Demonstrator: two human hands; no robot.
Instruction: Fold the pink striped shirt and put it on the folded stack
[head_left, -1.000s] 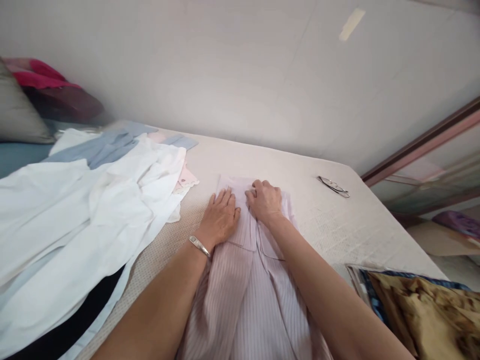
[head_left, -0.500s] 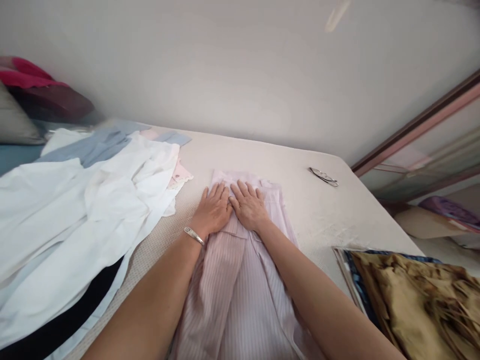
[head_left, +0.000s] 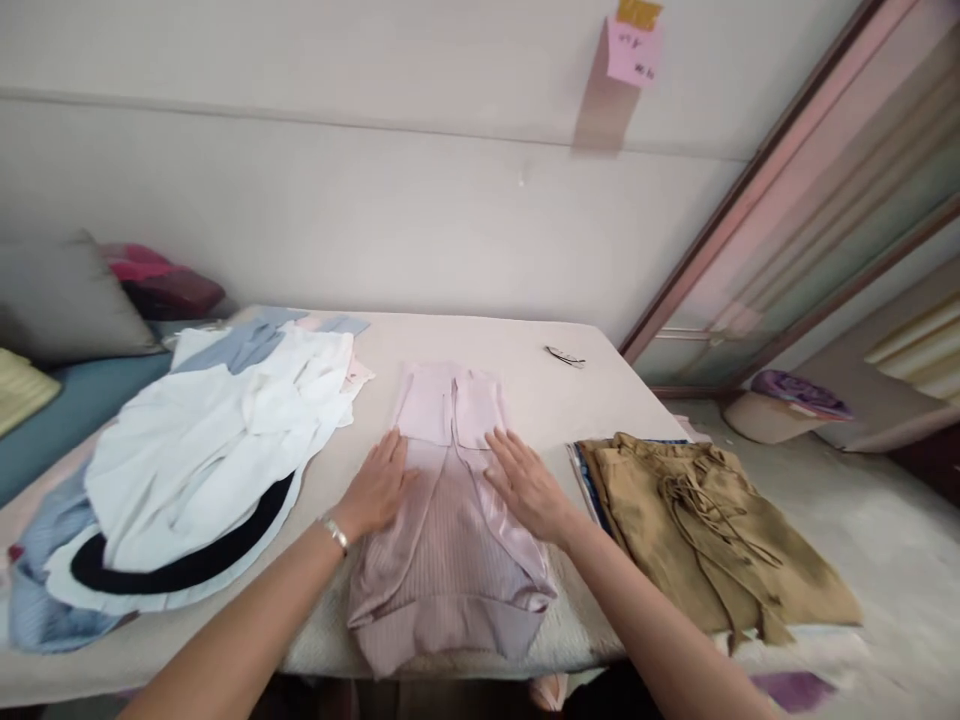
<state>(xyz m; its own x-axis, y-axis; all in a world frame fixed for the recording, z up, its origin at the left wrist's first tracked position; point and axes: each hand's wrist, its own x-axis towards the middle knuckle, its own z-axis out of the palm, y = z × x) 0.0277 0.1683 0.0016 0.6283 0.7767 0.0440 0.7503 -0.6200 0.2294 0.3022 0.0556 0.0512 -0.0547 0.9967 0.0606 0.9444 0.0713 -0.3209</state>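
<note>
A pale pink ribbed knit top (head_left: 457,530) lies lengthwise before me on the bed. Its far end is folded over in two flat panels, and its wide hem is closest to me. My left hand (head_left: 379,485), with a silver bracelet at the wrist, rests along the left edge of the top with fingers stretched. On the opposite edge, my right hand (head_left: 523,485) lies flat with its fingers spread. Neither hand grasps the cloth.
White clothes (head_left: 217,430) are heaped at left with blue garments and a black band. Folded brown trousers (head_left: 720,530) with a drawstring top a stack at right. Glasses (head_left: 564,357) lie near the wall; a bucket (head_left: 772,415) stands on the floor.
Both hands have slid back toward me and moved apart, from the top's far end to its side edges. The view has tilted and widened, showing the near hem.
</note>
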